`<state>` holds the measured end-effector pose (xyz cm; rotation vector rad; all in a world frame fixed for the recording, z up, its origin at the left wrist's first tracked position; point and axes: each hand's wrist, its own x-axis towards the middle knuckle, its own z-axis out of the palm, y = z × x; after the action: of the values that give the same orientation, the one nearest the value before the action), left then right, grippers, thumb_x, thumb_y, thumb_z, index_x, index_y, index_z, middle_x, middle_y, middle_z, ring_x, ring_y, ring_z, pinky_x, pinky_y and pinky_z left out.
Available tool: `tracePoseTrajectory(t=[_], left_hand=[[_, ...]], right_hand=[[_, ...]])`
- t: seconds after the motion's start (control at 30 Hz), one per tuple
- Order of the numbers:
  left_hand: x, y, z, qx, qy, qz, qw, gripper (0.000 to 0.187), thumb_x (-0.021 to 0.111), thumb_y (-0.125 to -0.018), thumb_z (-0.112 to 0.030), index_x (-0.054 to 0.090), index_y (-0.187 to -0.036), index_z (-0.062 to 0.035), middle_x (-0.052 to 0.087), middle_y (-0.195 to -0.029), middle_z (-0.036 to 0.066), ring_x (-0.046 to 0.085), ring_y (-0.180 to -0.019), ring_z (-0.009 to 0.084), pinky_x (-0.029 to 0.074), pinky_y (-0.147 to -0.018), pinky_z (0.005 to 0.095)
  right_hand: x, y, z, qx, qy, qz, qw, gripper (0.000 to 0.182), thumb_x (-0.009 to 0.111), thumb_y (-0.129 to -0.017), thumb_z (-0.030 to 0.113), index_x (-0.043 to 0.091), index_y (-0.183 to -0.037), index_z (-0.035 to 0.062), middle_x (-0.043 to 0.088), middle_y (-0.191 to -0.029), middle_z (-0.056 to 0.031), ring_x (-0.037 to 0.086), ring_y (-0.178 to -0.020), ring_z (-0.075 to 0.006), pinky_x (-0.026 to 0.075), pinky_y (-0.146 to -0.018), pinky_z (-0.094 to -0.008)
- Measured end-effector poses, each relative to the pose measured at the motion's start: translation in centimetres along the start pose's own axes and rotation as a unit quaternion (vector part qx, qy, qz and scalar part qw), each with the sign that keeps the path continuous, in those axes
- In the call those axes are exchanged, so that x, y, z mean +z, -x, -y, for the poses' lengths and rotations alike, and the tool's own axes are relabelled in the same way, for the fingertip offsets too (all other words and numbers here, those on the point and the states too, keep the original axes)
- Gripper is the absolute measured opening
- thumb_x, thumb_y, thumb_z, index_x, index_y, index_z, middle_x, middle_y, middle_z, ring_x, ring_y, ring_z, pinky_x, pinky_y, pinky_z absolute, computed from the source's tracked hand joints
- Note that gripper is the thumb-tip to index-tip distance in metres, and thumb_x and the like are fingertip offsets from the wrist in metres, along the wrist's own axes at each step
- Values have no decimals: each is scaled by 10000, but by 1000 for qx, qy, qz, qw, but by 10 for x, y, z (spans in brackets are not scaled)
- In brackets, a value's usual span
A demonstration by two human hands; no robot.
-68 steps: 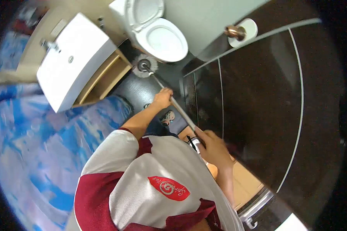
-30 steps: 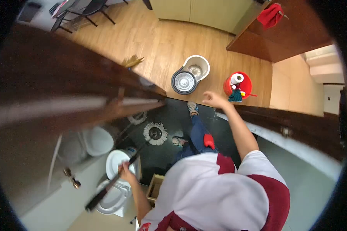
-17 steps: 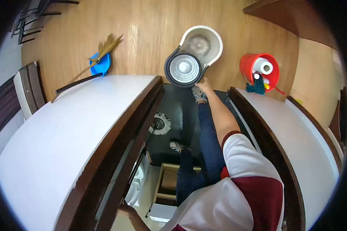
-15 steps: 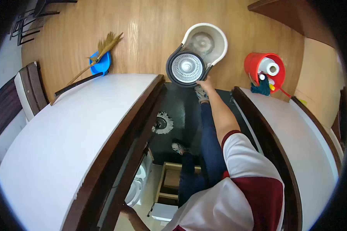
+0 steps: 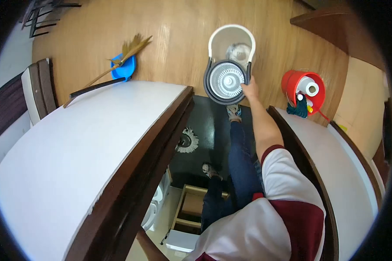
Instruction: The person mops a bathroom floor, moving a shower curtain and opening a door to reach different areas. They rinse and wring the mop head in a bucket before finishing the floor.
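Observation:
My right hand [image 5: 250, 90] grips the near right edge of a white mop bucket [image 5: 210, 42], where the dark handle meets the rim. In the bucket's near end sits a round spin basket [image 5: 228, 81], light grey with a dark ring. The far end holds a little cloudy water [image 5: 239, 53]. Low on the left, my left hand [image 5: 140, 232] is by the brown door frame [image 5: 130, 182], its fingers hidden behind it. A mop head [image 5: 190, 141] with white strands rests on the dark floor beside the frame.
A red bucket [image 5: 288, 82] with a paper roll, bottles and a dark green cloth stands right. On the left, a broom [image 5: 133, 47] lies across a blue dustpan [image 5: 127, 69]. White partitions flank the doorway. Behind me are a wooden drawer unit [image 5: 185, 202] and a toilet [image 5: 151, 213].
The mop bucket has turned, its spin basket swinging right, and my right hand has moved right with it, gripping its edge. The whole view has shifted slightly.

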<state>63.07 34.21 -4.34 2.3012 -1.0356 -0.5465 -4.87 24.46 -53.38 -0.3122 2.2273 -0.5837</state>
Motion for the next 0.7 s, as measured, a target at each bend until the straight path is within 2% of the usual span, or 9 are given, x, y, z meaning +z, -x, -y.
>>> tracePoseTrajectory(t=[0.23, 0.27, 0.33, 0.4, 0.43, 0.47, 0.53, 0.6, 0.7], left_hand=[[-32, -45, 52, 131, -154, 88, 975, 581, 481, -973, -509, 573, -1336, -65, 582, -1324, 132, 503, -1249, 296, 394, -1057, 431], [-24, -50, 64, 100, 74, 66, 990, 520, 456, -988, -432, 584, -1308, -43, 594, -1281, 120, 534, -1169, 264, 414, -1020, 405], [-32, 0, 31, 70, 175, 127, 974, 487, 485, -989, -344, 524, -1349, -17, 608, -1222, 129, 581, -1088, 221, 452, -997, 381], [-47, 39, 42, 44, 221, 57, 973, 380, 535, -964, -182, 555, -1293, 7, 662, -1146, 155, 608, -1053, 219, 471, -969, 375], [-62, 51, 68, 23, 257, 55, 965, 376, 553, -957, -176, 562, -1282, 14, 671, -1121, 163, 617, -1049, 230, 469, -971, 365], [-75, 70, 86, 74, 263, 53, 961, 381, 567, -956, -187, 567, -1278, 17, 678, -1117, 161, 623, -1044, 230, 476, -966, 368], [-107, 106, 120, 8, 258, 20, 966, 379, 593, -962, -215, 577, -1262, 17, 681, -1110, 154, 623, -1055, 230, 475, -976, 371], [-137, 128, 212, -43, 318, 17, 947, 300, 623, -988, -243, 632, -1141, 15, 678, -1099, 121, 614, -1072, 206, 453, -992, 358], [-177, 196, 205, -35, 258, 4, 965, 268, 578, -1019, -276, 677, -1072, -33, 692, -1055, 68, 645, -966, 166, 473, -948, 309]], right_hand=[[-118, 102, 36, -116, 146, 66, 980, 705, 695, -756, 182, 445, -1398, 36, 668, -1065, -313, 646, -1030, -463, 513, -898, -489], [-129, 124, 39, -122, 164, 68, 977, 733, 690, -754, 163, 419, -1424, 44, 663, -1050, -329, 643, -1023, -475, 512, -900, -499], [-160, 187, 62, -159, 220, 89, 958, 819, 662, -749, 121, 335, -1500, 97, 654, -1063, -337, 639, -1031, -476, 508, -905, -501], [-176, 240, 70, -213, 245, 91, 941, 845, 645, -747, 100, 314, -1523, 134, 649, -1070, -341, 637, -1041, -472, 506, -908, -501], [-181, 260, 69, -232, 236, 108, 937, 847, 620, -742, 66, 328, -1529, 183, 648, -1078, -337, 635, -1048, -467, 505, -910, -501], [-187, 282, 71, -253, 258, 107, 926, 836, 623, -744, 80, 343, -1524, 194, 651, -1082, -332, 638, -1041, -468, 507, -905, -504], [-197, 333, 81, -305, 314, 110, 892, 816, 627, -748, 106, 372, -1515, 215, 658, -1090, -323, 643, -1025, -471, 510, -895, -511], [-204, 402, 106, -308, 377, 147, 861, 780, 614, -758, 83, 417, -1501, 216, 647, -1162, -302, 630, -1082, -455, 507, -923, -485], [-187, 447, 120, -430, 406, 207, 780, 780, 613, -748, 35, 448, -1492, 200, 639, -1263, -236, 622, -1175, -367, 493, -981, -414]])
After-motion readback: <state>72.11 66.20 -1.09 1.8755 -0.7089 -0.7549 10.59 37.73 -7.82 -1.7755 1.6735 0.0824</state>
